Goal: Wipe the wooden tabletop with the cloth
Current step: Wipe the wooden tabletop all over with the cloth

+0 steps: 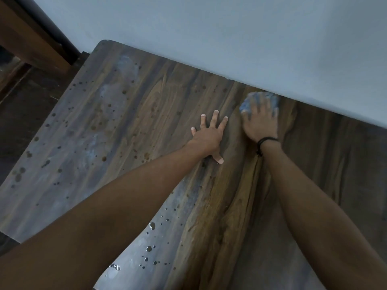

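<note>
The wooden tabletop (129, 126) fills most of the head view, dark grained wood with water droplets and pale wet smears across its left half. My right hand (260, 120) presses a bunched light-blue cloth (252, 99) flat against the wood at the far edge, right beside the wall. The fingers cover most of the cloth. A black band circles that wrist. My left hand (209, 135) lies palm down on the tabletop just left of the right hand, fingers spread, holding nothing.
A pale blue-grey wall (230, 38) runs along the table's far edge. Dark wooden furniture (27, 42) stands past the table's left corner, with dark floor below it. Larger water drops (152, 226) sit near the front of the table.
</note>
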